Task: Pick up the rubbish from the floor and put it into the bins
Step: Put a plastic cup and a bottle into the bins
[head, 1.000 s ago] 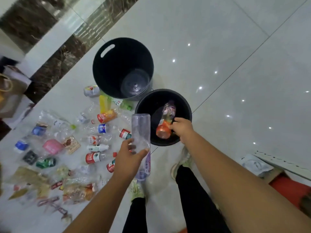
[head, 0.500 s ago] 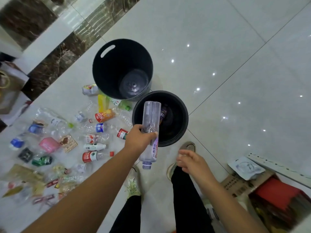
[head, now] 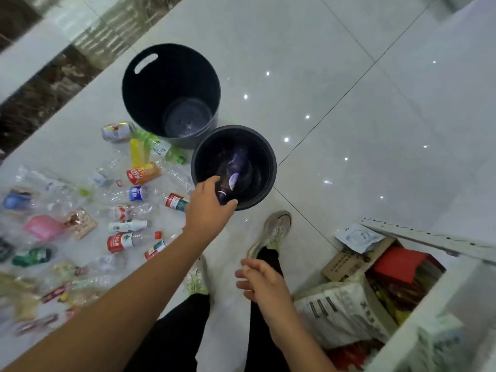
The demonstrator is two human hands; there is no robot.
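Two black bins stand on the white tiled floor: a large one point(head: 139, 103) with a handle slot, and a smaller round one point(head: 271, 167) in front of it. My left hand point(head: 206, 208) is at the small bin's near rim, thumb and fingers around the neck end of a clear plastic bottle point(head: 236, 167) that lies tilted inside that bin. My right hand point(head: 260, 283) hangs low near my legs, fingers loosely apart, holding nothing. Several bottles and wrappers litter the floor to the left, among them a red-label bottle point(head: 120, 241), an orange bottle point(head: 142, 174) and a pink packet point(head: 43, 226).
My shoes point(head: 276, 229) stand just below the small bin. At the lower right sit a cardboard box point(head: 349, 261), a red box point(head: 402, 267) and a white printed bag point(head: 341, 310) beside a white ledge. A dark marble strip runs along the upper left.
My left hand has carried the clear bottle from above the rim down into the small bin. My right hand has drawn back from the bin towards my legs, empty.
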